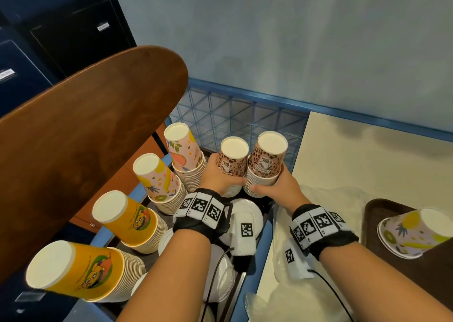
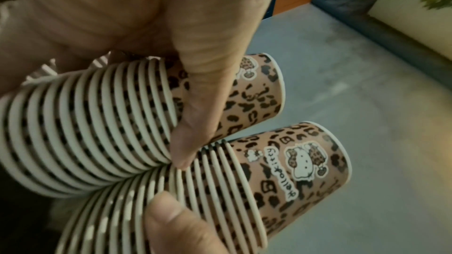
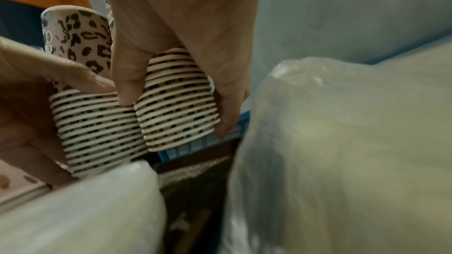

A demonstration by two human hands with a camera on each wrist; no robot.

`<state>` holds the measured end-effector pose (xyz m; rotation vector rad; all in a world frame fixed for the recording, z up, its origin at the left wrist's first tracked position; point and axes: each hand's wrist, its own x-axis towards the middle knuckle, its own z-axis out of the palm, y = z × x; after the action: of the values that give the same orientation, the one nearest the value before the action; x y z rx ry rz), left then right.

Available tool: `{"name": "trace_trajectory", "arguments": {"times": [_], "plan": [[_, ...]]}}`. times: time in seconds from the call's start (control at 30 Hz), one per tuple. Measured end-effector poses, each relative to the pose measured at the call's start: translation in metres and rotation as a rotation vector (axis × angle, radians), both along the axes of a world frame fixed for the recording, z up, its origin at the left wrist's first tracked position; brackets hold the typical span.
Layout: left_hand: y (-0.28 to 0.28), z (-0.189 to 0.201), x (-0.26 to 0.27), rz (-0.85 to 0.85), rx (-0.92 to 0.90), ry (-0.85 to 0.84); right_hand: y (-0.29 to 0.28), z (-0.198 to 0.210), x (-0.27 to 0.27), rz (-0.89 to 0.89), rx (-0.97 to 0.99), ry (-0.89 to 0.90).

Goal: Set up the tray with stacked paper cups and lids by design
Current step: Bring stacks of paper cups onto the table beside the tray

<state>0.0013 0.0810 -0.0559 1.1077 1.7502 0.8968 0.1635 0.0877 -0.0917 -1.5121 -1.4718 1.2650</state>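
Observation:
Two upside-down stacks of leopard-print paper cups stand side by side, touching, at the far end of the dark bin. My left hand grips the left stack, its thumb lying across the rims. My right hand grips the right stack, which sits slightly higher; its fingers wrap the rims. White lids lie under my left wrist. On the brown tray at the right, one fruit-print cup stack lies on its side.
Left of my hands stand two pink fruit-print stacks and two orange stacks. A brown round tabletop overhangs them. A blue wire basket is behind, and crumpled clear plastic lies on the cream counter.

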Motion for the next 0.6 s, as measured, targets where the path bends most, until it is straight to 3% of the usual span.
{"name": "trace_trajectory", "arguments": {"times": [0.23,0.6], "plan": [[-0.020,0.050,0.022,-0.108,0.214,-0.004,-0.024,0.045,0.019,-0.124,0.107,0.199],[-0.085,0.109,0.132,-0.419,0.295,-0.079,-0.139,0.097,0.140,-0.439,0.214,0.325]]}}
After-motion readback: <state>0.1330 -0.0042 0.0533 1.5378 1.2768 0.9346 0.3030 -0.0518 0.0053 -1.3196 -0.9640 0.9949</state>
